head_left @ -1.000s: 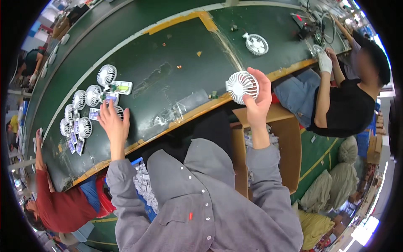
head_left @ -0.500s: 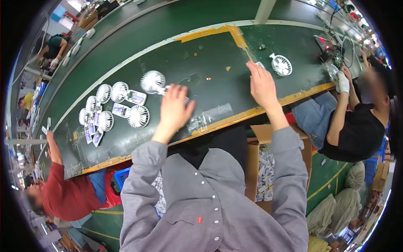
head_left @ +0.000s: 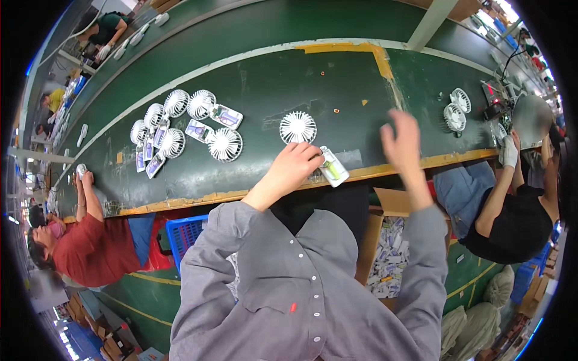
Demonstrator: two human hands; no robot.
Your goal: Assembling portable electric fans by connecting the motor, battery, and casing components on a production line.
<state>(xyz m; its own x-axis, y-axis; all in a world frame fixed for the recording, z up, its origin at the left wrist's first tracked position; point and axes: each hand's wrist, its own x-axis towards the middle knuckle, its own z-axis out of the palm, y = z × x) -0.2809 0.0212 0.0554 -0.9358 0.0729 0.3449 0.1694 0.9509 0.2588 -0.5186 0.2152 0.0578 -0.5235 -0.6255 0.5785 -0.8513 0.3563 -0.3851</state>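
Head view: your left hand [head_left: 292,166] curls at a round white plastic fan [head_left: 298,126], grip unclear; right hand [head_left: 402,147] open, empty; positioning seems underway, wanting steadiness.

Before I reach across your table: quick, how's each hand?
Left hand: curled beside white casing; grip can't be told.
Right hand: open, empty.
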